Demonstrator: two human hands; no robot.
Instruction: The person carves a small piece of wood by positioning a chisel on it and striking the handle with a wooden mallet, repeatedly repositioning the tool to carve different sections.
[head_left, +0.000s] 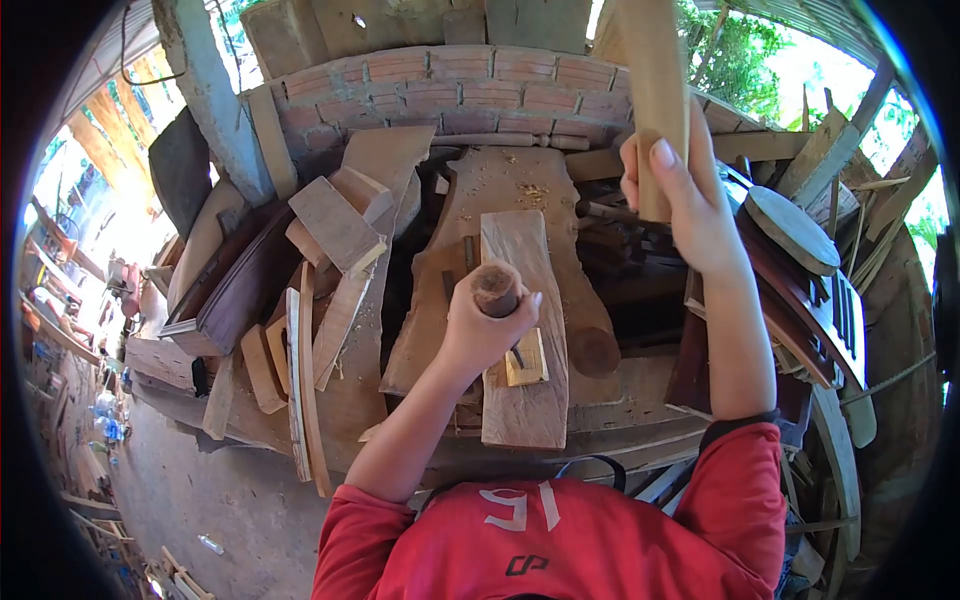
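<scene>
Across the back, a brick wall is seen, with greenery shown beyond it on the right. On the left, a pale post is seen near a dark, box-like wooden piece. On the right, a rounded wooden slab is stacked among boards. Below left, a clear bottle is supported by the floor

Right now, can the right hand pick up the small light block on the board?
Probably not as is: the right hand is wrapped around a raised wooden club, and the left hand holds a chisel against the block. The block's right side looks open, though.
</scene>
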